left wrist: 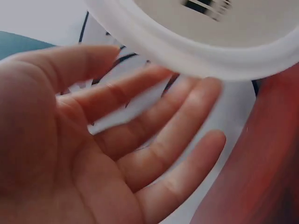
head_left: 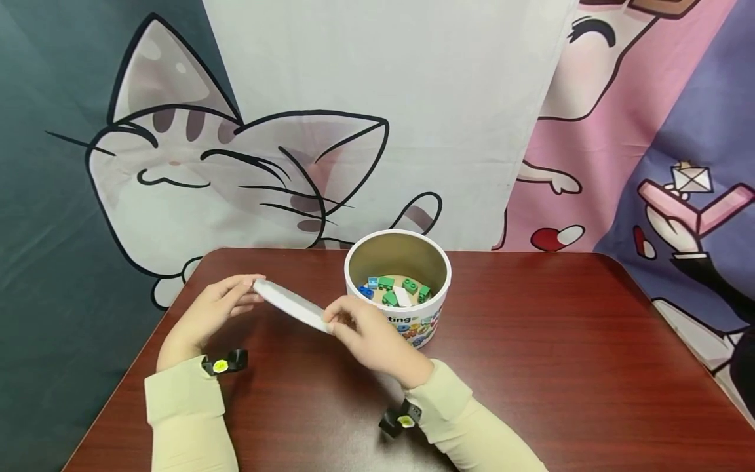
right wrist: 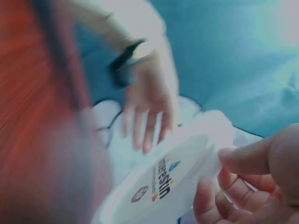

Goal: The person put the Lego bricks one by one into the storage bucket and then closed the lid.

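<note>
A round white lid (head_left: 293,305) is held tilted above the table, left of the tub. My right hand (head_left: 377,339) pinches its near right edge between thumb and fingers. The right wrist view shows coloured lettering on the lid's face (right wrist: 161,179). My left hand (head_left: 215,311) is by the lid's far left edge. In the left wrist view its fingers (left wrist: 173,140) are loosely extended, the thumb apart from the rim; whether a fingertip touches the lid I cannot tell. Behind my right hand, an uncovered white tub (head_left: 440,288) holds several green, blue and white toy bricks (head_left: 402,296).
The reddish-brown table (head_left: 548,354) has rounded far corners. Behind it hangs a cloth backdrop (head_left: 448,85) with a cartoon cat and other figures. Each wrist carries a dark strap with a small camera (head_left: 237,360).
</note>
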